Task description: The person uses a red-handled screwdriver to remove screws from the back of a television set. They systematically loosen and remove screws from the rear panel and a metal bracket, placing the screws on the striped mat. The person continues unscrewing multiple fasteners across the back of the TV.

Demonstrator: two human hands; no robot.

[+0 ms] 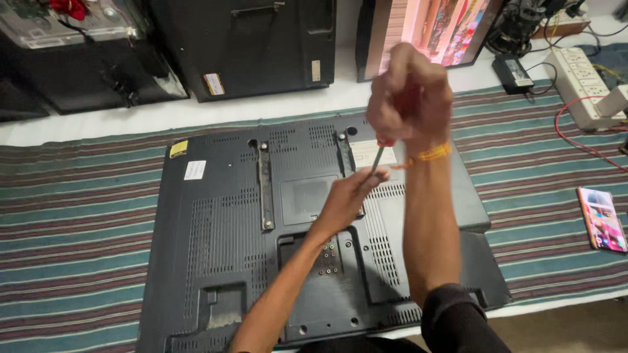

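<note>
A flat-screen television (216, 216) lies face down on a striped cloth, its black vented back cover up. My right hand (411, 95) is raised above it, closed around the red handle of a screwdriver (377, 160) whose metal shaft points down. My left hand (347, 196) reaches across the cover and pinches the shaft near its tip, beside the right of two vertical metal mounting brackets (265, 186). The tip itself is hidden by my fingers.
A phone (602, 219) with a lit screen lies on the striped cloth (72, 209) at right. A white power strip (579, 78), a black adapter (513, 68) and a red wire sit at the back right. Other televisions (255, 46) lean against the back wall.
</note>
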